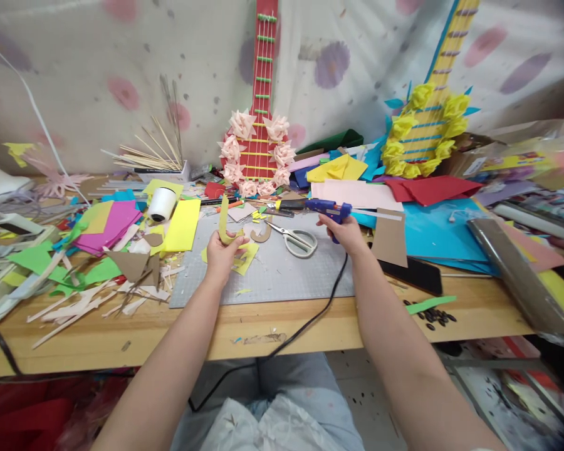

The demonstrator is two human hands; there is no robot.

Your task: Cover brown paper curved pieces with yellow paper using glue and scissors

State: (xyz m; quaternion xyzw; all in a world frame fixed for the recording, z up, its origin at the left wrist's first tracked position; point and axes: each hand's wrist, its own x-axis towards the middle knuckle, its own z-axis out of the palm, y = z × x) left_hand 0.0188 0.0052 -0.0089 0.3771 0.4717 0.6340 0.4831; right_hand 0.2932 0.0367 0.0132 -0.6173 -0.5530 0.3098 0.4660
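My left hand (222,255) pinches a curled yellow paper strip (224,220) that stands up above its fingers. Under that hand, a cut piece of yellow paper (248,259) lies on the grey cutting mat (282,287). My right hand (346,233) is wrapped round the handle of a blue hot glue gun (326,207), whose nozzle points left over the mat's far edge. Its black cord (334,294) runs down across the table edge. Between my hands rest grey-handled scissors (301,245) and a hook-shaped cardboard piece (262,234).
A red paper guitar with pink flowers (259,150) and a yellow one (425,131) lean at the back. Paper scraps (108,225) crowd the left. Blue sheets (439,235), a black phone (416,275) and small dark beads (435,313) lie right. A white roll (162,203) stands left.
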